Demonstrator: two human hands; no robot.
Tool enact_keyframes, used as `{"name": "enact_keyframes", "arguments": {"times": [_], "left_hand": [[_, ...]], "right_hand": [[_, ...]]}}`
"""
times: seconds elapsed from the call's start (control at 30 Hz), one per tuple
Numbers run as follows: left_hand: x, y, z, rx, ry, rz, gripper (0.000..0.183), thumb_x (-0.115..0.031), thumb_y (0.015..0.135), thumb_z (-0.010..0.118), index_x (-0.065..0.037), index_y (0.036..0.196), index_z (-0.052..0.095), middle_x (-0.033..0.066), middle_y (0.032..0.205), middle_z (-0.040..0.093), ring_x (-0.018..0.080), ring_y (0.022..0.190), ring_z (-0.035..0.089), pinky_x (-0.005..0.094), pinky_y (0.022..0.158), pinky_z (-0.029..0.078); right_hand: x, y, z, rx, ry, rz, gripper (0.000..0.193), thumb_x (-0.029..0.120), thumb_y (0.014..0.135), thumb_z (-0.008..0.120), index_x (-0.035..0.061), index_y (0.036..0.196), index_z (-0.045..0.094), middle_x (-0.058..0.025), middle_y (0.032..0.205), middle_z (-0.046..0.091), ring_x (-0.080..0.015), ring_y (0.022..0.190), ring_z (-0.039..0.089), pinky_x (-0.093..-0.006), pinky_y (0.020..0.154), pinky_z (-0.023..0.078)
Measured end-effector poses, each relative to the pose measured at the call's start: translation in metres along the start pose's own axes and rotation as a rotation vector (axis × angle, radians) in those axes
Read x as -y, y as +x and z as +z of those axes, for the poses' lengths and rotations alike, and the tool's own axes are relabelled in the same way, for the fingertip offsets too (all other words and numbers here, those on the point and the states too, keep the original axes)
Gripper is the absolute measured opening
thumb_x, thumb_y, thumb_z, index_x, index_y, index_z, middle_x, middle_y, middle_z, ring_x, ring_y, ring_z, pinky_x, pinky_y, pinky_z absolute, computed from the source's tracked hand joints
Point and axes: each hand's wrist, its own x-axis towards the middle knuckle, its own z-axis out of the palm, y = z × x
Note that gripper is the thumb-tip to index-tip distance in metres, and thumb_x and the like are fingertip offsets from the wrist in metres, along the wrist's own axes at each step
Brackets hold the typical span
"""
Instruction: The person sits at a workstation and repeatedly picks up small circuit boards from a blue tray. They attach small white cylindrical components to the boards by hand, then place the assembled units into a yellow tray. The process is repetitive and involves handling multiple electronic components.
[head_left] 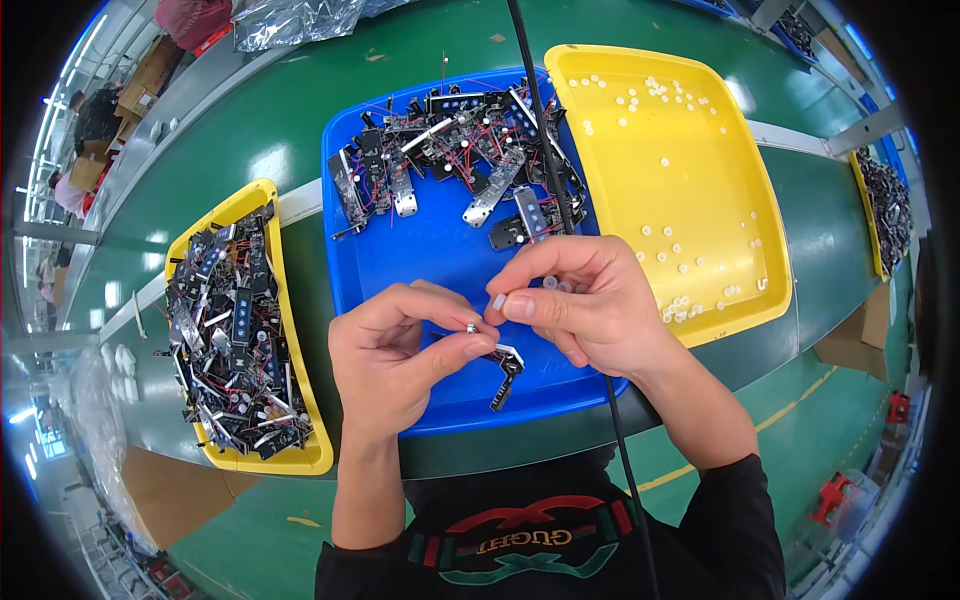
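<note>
My left hand pinches a small black electronic assembly with a silvery end and thin red wire, over the near part of the blue tray. Between the thumb and forefinger of my right hand is a small translucent white cap. It is held close to the silvery end; whether they touch I cannot tell. A few more round white pieces show partly behind my right fingers. Piled at the tray's far side are wired black circuit assemblies.
A yellow tray with scattered white caps overlaps the blue tray's right side. To the left, another yellow tray is heaped with assemblies. A black cable hangs across the blue tray. One more filled tray stands far right.
</note>
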Motion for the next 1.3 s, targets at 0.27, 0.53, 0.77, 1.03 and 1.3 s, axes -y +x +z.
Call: {"name": "enact_keyframes", "arguments": {"times": [0.27, 0.53, 0.77, 1.03, 1.3], "left_hand": [[-0.002, -0.003, 0.001, -0.067, 0.011, -0.075, 0.017, 0.010, 0.069, 0.070, 0.006, 0.082, 0.059, 0.0136, 0.079, 0.063, 0.0178, 0.074, 0.062, 0.0270, 0.066, 0.051], [-0.007, 0.001, 0.003, -0.112, 0.481, 0.112, 0.020, 0.010, 0.063, 0.071, -0.001, 0.077, 0.063, 0.0083, 0.078, 0.063, 0.0159, 0.071, 0.058, 0.0264, 0.063, 0.045], [-0.009, 0.004, 0.003, 0.001, 0.950, 0.467, 0.023, 0.006, 0.054, 0.073, -0.004, 0.074, 0.064, 0.0061, 0.076, 0.063, 0.0202, 0.069, 0.059, 0.0283, 0.061, 0.046], [-0.007, 0.002, 0.002, 0.054, 0.956, 0.521, 0.024, 0.004, 0.053, 0.073, -0.004, 0.074, 0.065, 0.0060, 0.076, 0.064, 0.0207, 0.069, 0.059, 0.0279, 0.061, 0.046], [-0.010, -0.003, -0.001, -0.002, 0.582, 0.265, 0.017, 0.008, 0.062, 0.071, 0.002, 0.075, 0.061, 0.0110, 0.072, 0.063, 0.0191, 0.070, 0.057, 0.0273, 0.061, 0.044]], "right_hand": [[0.002, 0.001, -0.001, 0.054, 0.013, 0.023, 0.015, 0.009, 0.082, 0.064, -0.0014, 0.093, 0.065, -0.0061, 0.070, 0.064, -0.0034, 0.039, 0.044, -0.0176, 0.034, 0.030], [0.003, 0.000, -0.002, 0.055, 0.002, 0.057, 0.015, 0.009, 0.081, 0.065, -0.0015, 0.092, 0.064, -0.0071, 0.071, 0.063, -0.0035, 0.040, 0.044, -0.0175, 0.033, 0.030], [0.007, 0.001, 0.000, 0.081, 0.009, 0.151, 0.013, 0.009, 0.081, 0.065, -0.0008, 0.089, 0.064, -0.0070, 0.069, 0.061, -0.0032, 0.040, 0.042, -0.0174, 0.034, 0.027], [0.007, 0.002, 0.002, 0.061, -0.004, 0.149, 0.012, 0.010, 0.081, 0.065, 0.0003, 0.089, 0.063, -0.0056, 0.069, 0.060, -0.0022, 0.042, 0.043, -0.0169, 0.035, 0.028], [0.006, -0.001, 0.002, 0.137, -0.173, -0.041, 0.011, 0.007, 0.082, 0.064, 0.0002, 0.090, 0.064, -0.0024, 0.077, 0.062, -0.0004, 0.057, 0.049, -0.0164, 0.046, 0.035]]}}
